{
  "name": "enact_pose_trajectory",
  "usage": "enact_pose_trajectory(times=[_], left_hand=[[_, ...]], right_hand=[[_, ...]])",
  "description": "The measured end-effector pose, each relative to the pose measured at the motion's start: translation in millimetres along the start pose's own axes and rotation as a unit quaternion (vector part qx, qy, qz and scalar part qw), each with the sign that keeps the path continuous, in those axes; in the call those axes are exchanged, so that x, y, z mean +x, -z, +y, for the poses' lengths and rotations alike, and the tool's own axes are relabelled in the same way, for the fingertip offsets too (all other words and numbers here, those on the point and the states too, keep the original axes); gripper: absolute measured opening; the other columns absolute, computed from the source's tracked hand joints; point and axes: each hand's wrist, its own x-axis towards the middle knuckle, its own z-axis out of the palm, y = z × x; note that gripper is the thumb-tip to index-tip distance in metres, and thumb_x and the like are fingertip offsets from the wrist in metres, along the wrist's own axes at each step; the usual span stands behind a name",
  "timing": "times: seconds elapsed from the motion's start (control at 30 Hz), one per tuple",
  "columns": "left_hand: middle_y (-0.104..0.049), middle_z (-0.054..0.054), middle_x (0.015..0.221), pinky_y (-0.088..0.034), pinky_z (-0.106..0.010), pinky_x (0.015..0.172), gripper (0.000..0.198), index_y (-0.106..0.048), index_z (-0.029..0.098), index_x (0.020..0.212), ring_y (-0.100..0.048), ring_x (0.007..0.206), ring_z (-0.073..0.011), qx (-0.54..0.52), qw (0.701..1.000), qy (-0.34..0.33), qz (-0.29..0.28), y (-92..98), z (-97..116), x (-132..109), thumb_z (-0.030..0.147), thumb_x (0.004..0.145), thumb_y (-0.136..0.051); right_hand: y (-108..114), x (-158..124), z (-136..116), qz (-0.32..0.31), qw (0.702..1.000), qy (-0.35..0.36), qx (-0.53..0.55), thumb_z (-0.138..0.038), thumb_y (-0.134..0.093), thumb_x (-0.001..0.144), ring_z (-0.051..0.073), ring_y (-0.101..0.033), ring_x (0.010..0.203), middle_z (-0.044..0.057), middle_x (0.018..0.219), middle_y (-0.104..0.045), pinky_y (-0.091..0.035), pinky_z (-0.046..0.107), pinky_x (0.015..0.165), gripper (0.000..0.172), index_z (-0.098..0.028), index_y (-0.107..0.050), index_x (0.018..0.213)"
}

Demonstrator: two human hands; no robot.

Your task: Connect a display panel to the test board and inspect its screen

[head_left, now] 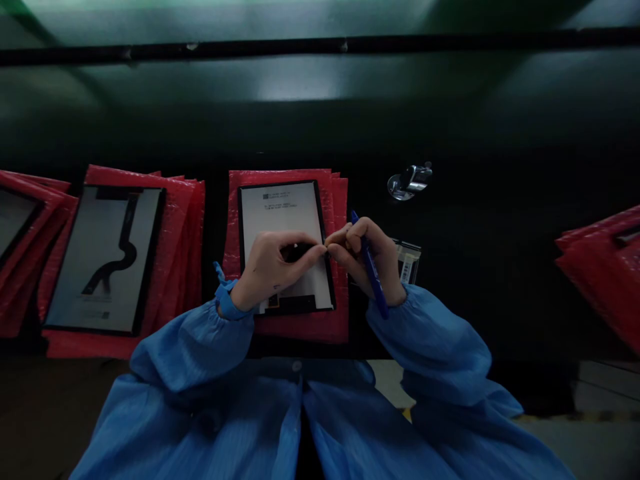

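Head view of a dark work table (500,280). The left hand (273,267) is resting on a white display panel (280,213), its fingers curling down so that thumb and forefinger are pinching a small dark piece at the panel's right edge; what that piece is cannot be told. The right hand (367,257) is meeting the left fingertip to fingertip at the same spot, while its remaining fingers are clenching a blue pen (371,273), which is lying slantwise across the palm with its tip pointing away from the person. The panel is lying face down on a stack of red bubble bags (300,327), at the middle of the table's near edge. Both wrists are emerging from blue sleeves (200,347).

A second panel (107,257), carrying a black flex ribbon, is lying on another red stack (175,233) toward the near left corner. A shiny metal clip (409,181) is sitting farther back, right of the central stack. A small labelled packet (409,261) is lying just beside the right hand. More red bags (600,267) are lying at the table's right edge.
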Motion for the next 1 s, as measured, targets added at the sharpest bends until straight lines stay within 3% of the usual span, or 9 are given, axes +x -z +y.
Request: enact_pose_trajectory(times=[0.13, 0.23, 0.3, 0.4, 0.57, 0.67, 0.8, 0.9, 1.0], left_hand=[[-0.071, -0.001, 0.081, -0.038, -0.025, 0.057, 0.026, -0.071, 0.019, 0.098, -0.052, 0.058, -0.0111, 0.178, 0.969, 0.031, 0.168, 35.2, 11, -18, 0.041, 0.096, -0.057], [-0.067, 0.000, 0.072, -0.036, -0.027, 0.059, 0.025, -0.067, 0.021, 0.094, -0.057, 0.061, -0.0157, 0.286, 0.932, 0.187, 0.123, 50.5, 13, -51, 0.042, 0.097, -0.054], [-0.067, 0.000, 0.071, -0.035, -0.029, 0.061, 0.026, -0.065, 0.022, 0.090, -0.063, 0.066, -0.0197, 0.329, 0.900, 0.284, 0.035, 48.2, 10, -72, 0.047, 0.095, -0.057], [-0.068, -0.001, 0.073, -0.035, -0.030, 0.063, 0.033, -0.062, 0.022, 0.085, -0.068, 0.075, -0.0240, 0.346, 0.868, 0.353, -0.048, 34.6, 7, -89, 0.054, 0.093, -0.059], [-0.072, -0.008, 0.086, -0.036, -0.031, 0.064, 0.038, -0.061, 0.018, 0.098, -0.071, 0.084, -0.0286, 0.415, 0.834, 0.360, -0.049, 23.2, 2, -89, 0.056, 0.093, -0.057], [-0.069, -0.005, 0.077, -0.035, -0.030, 0.062, 0.034, -0.061, 0.019, 0.086, -0.068, 0.077, -0.0251, 0.381, 0.857, 0.346, -0.038, 28.8, -2, -88, 0.053, 0.092, -0.060], [-0.054, 0.003, 0.059, -0.034, -0.027, 0.057, 0.038, -0.050, 0.021, 0.067, -0.054, 0.058, -0.0151, 0.212, 0.941, 0.263, 0.030, 35.5, 4, -88, 0.051, 0.088, -0.062], [-0.048, 0.005, 0.058, -0.035, -0.025, 0.053, 0.034, -0.052, 0.021, 0.070, -0.047, 0.054, -0.0125, 0.074, 0.979, 0.180, 0.067, 33.5, 18, -84, 0.047, 0.090, -0.060], [-0.051, 0.003, 0.060, -0.037, -0.026, 0.054, 0.034, -0.057, 0.020, 0.074, -0.047, 0.056, -0.0128, 0.013, 0.992, 0.119, 0.030, 30.8, 26, -78, 0.046, 0.096, -0.053]], right_hand=[[8, -3, -12, 0.102, 0.987, 0.075, -0.094, -0.037, -0.058, 0.100, 0.024, -0.070, 0.106, 0.006, 0.116, -0.073, -0.056, 0.040, 0.089, 0.014, -0.024, -0.061, 0.103], [6, -20, -25, 0.228, 0.949, 0.162, -0.145, -0.028, -0.046, 0.105, 0.019, -0.074, 0.084, 0.003, 0.099, -0.076, -0.058, 0.032, 0.076, 0.022, -0.024, -0.067, 0.111], [-4, -37, -30, 0.171, 0.955, 0.162, -0.178, -0.016, -0.048, 0.102, 0.015, -0.072, 0.073, 0.000, 0.090, -0.076, -0.059, 0.027, 0.068, 0.023, -0.024, -0.068, 0.110], [-28, -62, -33, -0.020, 0.967, 0.123, -0.223, -0.011, -0.057, 0.097, 0.021, -0.072, 0.103, 0.005, 0.112, -0.076, -0.061, 0.036, 0.092, 0.024, -0.022, -0.065, 0.117], [-61, -78, -23, -0.132, 0.948, 0.092, -0.275, -0.018, -0.062, 0.095, 0.030, -0.050, 0.139, 0.012, 0.143, -0.059, -0.046, 0.053, 0.115, 0.044, -0.015, -0.053, 0.138], [-72, -80, -18, -0.135, 0.944, 0.097, -0.285, -0.023, -0.065, 0.094, 0.032, -0.046, 0.142, 0.015, 0.147, -0.055, -0.045, 0.054, 0.116, 0.054, -0.011, -0.048, 0.144], [-85, -82, -20, -0.087, 0.951, 0.126, -0.268, -0.041, -0.068, 0.091, 0.036, -0.046, 0.142, 0.016, 0.148, -0.053, -0.043, 0.059, 0.115, 0.078, -0.014, -0.035, 0.156], [-90, -82, -23, 0.015, 0.963, 0.138, -0.232, -0.031, -0.050, 0.101, 0.032, -0.047, 0.142, 0.012, 0.149, -0.052, -0.045, 0.056, 0.115, 0.059, -0.023, -0.036, 0.158], [-82, -80, -27, 0.120, 0.958, 0.163, -0.201, -0.019, -0.037, 0.104, 0.030, -0.054, 0.135, 0.008, 0.146, -0.056, -0.049, 0.053, 0.112, 0.051, -0.027, -0.046, 0.153]])
